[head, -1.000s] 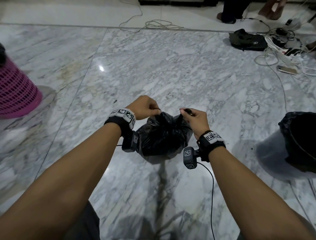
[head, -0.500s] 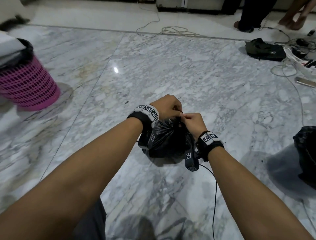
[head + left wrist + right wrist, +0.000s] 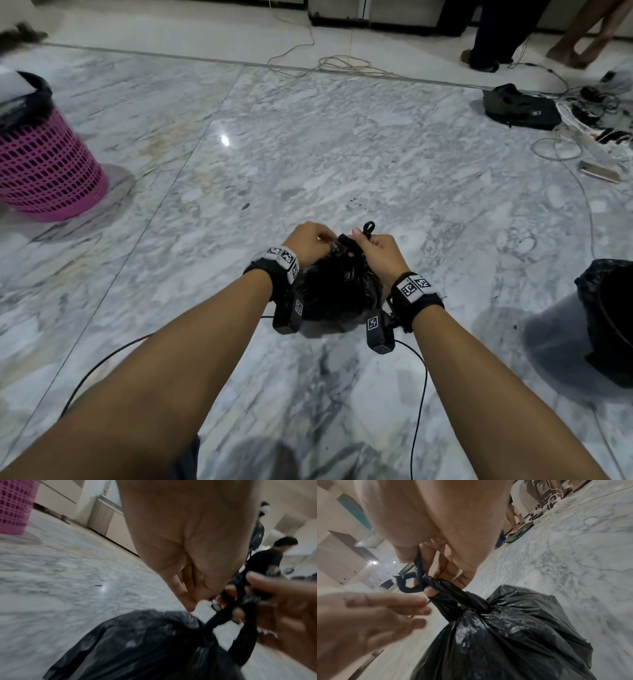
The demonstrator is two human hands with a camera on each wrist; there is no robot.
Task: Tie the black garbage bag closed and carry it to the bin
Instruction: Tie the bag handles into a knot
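The black garbage bag (image 3: 339, 291) sits on the marble floor between my wrists, its neck gathered into twisted strands (image 3: 453, 597). My right hand (image 3: 373, 246) pinches one strand between thumb and finger, and a small loop (image 3: 368, 228) sticks up beside it. The same loop (image 3: 407, 584) shows in the right wrist view. My left hand (image 3: 310, 240) is curled at the neck from the left. Its fingertips (image 3: 423, 605) meet the strands and seem to pinch one, though they are blurred. A pink basket (image 3: 44, 164) with a black liner stands far left.
A dark bin lined with black plastic (image 3: 609, 318) stands at the right edge. Cables (image 3: 346, 65), a dark pouch (image 3: 520, 108) and a phone (image 3: 599, 171) lie at the back right. People's legs (image 3: 489, 37) stand beyond. My wrist-camera cable (image 3: 421, 394) trails on the floor.
My hands were apart, pulling the strands sideways; they have come together over the neck. The right hand now holds a small loop upright. The view has swung so more of the pink basket shows.
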